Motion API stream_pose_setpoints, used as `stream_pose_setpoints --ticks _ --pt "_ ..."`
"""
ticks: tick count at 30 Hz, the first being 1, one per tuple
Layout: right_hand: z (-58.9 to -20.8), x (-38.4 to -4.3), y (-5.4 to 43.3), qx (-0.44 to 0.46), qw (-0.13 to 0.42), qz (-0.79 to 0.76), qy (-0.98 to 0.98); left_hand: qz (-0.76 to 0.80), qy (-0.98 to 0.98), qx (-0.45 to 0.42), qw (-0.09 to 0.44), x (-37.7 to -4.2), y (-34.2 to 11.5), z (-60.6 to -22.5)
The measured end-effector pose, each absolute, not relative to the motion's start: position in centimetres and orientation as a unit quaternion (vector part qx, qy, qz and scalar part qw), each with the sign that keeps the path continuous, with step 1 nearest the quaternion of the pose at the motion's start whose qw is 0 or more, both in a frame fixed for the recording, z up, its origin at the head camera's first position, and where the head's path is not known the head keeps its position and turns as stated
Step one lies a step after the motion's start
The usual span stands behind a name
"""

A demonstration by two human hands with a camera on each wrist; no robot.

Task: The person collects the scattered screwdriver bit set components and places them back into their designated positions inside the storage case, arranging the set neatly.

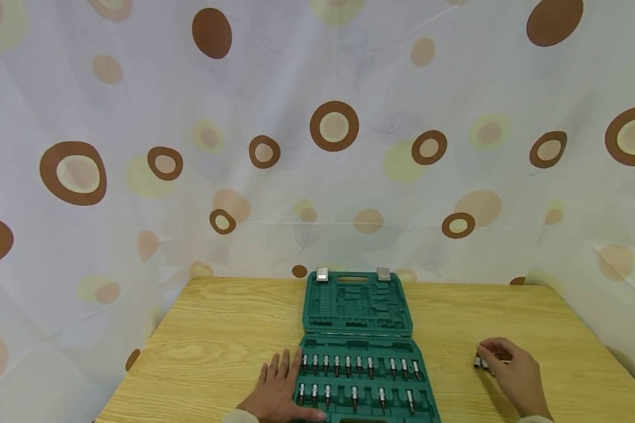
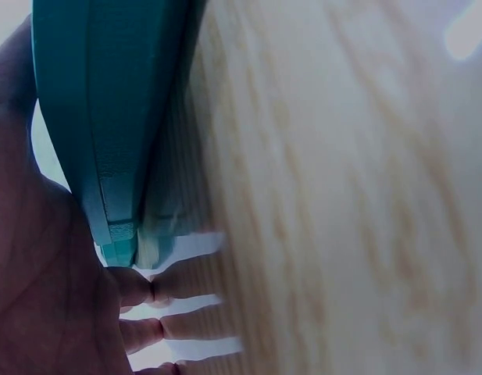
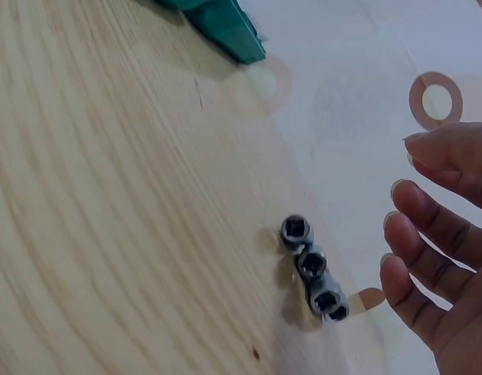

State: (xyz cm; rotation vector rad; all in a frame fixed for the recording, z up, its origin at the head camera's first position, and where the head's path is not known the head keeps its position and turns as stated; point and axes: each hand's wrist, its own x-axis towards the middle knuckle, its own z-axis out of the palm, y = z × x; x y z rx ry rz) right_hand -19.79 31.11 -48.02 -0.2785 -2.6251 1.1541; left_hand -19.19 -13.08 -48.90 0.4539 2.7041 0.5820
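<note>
An open green tool case (image 1: 357, 335) lies on the table, its lower half holding two rows of silver bit sockets (image 1: 354, 395). My left hand (image 1: 275, 390) rests at the case's left side, fingers straight and thumb across the front corner; in the left wrist view the palm lies along the case's side wall (image 2: 108, 117). On the table to the right, several small metal sockets (image 3: 312, 262) stand close together in a line, square holes facing up. My right hand (image 1: 513, 376) is over them, its fingers (image 3: 432, 226) loosely bent and apart from the sockets, holding nothing.
The wooden table (image 1: 217, 329) extends on both sides of the case. The case's lid (image 1: 357, 302) stands open toward the back, with two metal latches at its top edge. A curtain (image 1: 296, 176) with brown rings and spots hangs behind and along both sides.
</note>
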Motion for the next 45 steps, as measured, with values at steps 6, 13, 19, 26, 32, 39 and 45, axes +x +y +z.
stream_pose_setpoints --ticks 6,13,19,26,32,39,45 --pt "-48.4 -19.9 32.4 -0.142 0.092 0.408 -0.897 0.200 0.952 0.163 0.162 -19.2 -13.1 -48.9" --pt "-48.9 -20.4 33.5 -0.177 0.094 0.403 -0.893 0.205 0.951 0.162 0.166 -19.2 -13.1 -48.9" --pt "-49.5 -20.4 34.2 -0.184 0.093 0.402 -0.892 0.207 0.950 0.162 0.169 -19.3 -13.1 -49.1" --pt "-50.2 -20.3 34.9 -0.201 0.085 0.409 -0.886 0.210 0.949 0.164 0.168 -19.4 -13.2 -49.1" --pt "-50.6 -20.6 35.5 -0.209 0.068 0.413 -0.884 0.216 0.948 0.163 0.168 -19.3 -13.2 -49.2" --pt "-51.0 -20.7 36.3 -0.180 0.027 0.410 -0.894 0.217 0.948 0.169 0.162 -19.3 -13.2 -49.2" --pt "-51.0 -20.8 36.3 -0.166 0.005 0.399 -0.902 0.214 0.948 0.169 0.162 -19.3 -13.2 -49.1"
